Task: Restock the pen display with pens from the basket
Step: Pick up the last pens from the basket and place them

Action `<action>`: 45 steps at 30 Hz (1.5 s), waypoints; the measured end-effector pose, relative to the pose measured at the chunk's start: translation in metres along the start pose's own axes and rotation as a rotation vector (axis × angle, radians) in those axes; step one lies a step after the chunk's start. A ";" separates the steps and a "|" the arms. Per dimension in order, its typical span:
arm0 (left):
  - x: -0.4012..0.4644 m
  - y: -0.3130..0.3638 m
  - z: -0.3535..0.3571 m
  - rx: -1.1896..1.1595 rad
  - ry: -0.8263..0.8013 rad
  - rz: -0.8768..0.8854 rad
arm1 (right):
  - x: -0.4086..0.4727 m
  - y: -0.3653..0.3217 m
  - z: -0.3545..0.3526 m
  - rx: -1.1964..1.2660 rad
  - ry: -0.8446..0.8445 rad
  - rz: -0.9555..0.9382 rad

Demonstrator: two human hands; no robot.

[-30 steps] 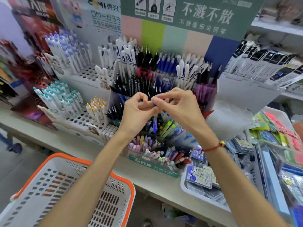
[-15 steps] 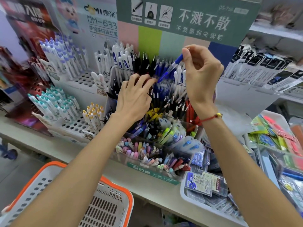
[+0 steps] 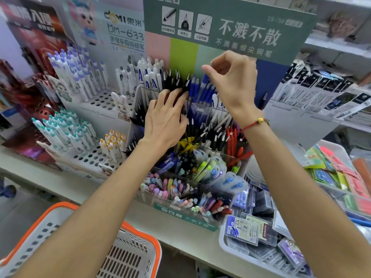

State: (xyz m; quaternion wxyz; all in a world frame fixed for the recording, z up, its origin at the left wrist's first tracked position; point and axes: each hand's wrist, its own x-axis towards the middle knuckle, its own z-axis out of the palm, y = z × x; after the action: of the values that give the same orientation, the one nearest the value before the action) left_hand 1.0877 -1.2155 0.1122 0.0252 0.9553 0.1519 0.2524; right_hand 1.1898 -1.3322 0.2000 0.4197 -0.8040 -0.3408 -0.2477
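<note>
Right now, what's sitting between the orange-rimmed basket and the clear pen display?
In the head view, only a bare strip of the pale shelf edge separates the basket from the pen display, crossed above by the left forearm.

Bright, even light fills the frame, with shadows soft and faint. Motion blur smears the red-and-black printed poster [image 3: 34, 37] at upper left and the white shelving [image 3: 339, 45] at upper right. Wide-angle distortion bends the edges; the centre stays reasonably sharp.
</note>
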 end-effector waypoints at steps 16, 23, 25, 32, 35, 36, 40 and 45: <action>-0.006 -0.001 0.005 -0.137 0.004 0.006 | -0.003 0.010 -0.003 -0.340 -0.377 0.011; -0.044 -0.009 -0.016 -0.338 0.155 -0.180 | -0.076 -0.019 0.004 -0.032 -0.071 -0.121; -0.068 -0.018 -0.021 -0.402 0.170 -0.328 | -0.102 -0.029 0.019 0.107 -0.168 -0.097; -0.231 -0.083 -0.013 -0.468 0.042 -0.901 | -0.212 -0.064 0.103 0.269 -0.847 0.021; -0.303 -0.098 -0.011 -0.430 -0.028 -1.103 | -0.263 -0.077 0.134 0.247 -1.144 -0.045; -0.327 -0.103 -0.010 -0.409 -0.052 -1.173 | -0.282 -0.083 0.145 0.229 -1.237 -0.071; -0.407 -0.117 0.004 -0.402 -0.076 -1.384 | -0.340 -0.092 0.178 0.178 -1.524 -0.178; -0.501 -0.125 0.032 -0.337 -0.111 -1.653 | -0.408 -0.098 0.219 0.007 -1.731 -0.303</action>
State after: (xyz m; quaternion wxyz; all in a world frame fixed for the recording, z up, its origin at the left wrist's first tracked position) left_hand 0.6543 -1.2471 -0.1692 0.3513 0.5313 0.7608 0.1246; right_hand 0.8775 -1.2450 -0.1446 -0.0207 -0.6544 -0.6432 0.3969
